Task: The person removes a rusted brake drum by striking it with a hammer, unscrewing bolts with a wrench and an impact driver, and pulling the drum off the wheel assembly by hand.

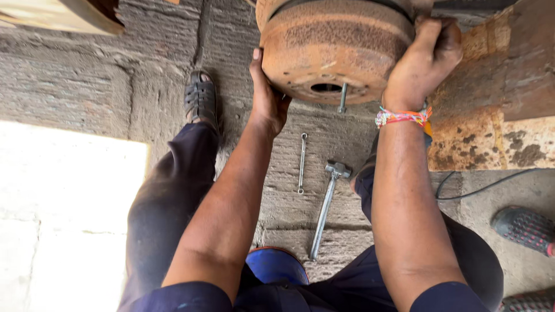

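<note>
A rusty round brake drum (335,49) fills the top centre of the head view, with a hole in its hub and a bolt (343,98) sticking out near it. My left hand (267,92) presses flat against the drum's left side. My right hand (426,60) grips its right rim, a coloured thread band on that wrist. Both hands hold the drum between them.
On the rough concrete floor below lie a thin ring spanner (302,163) and a steel hammer (326,205). A blue stool (276,264) shows under me. My sandalled foot (200,99) is at left. A black cable (488,185) and another person's shoe (523,228) are at right.
</note>
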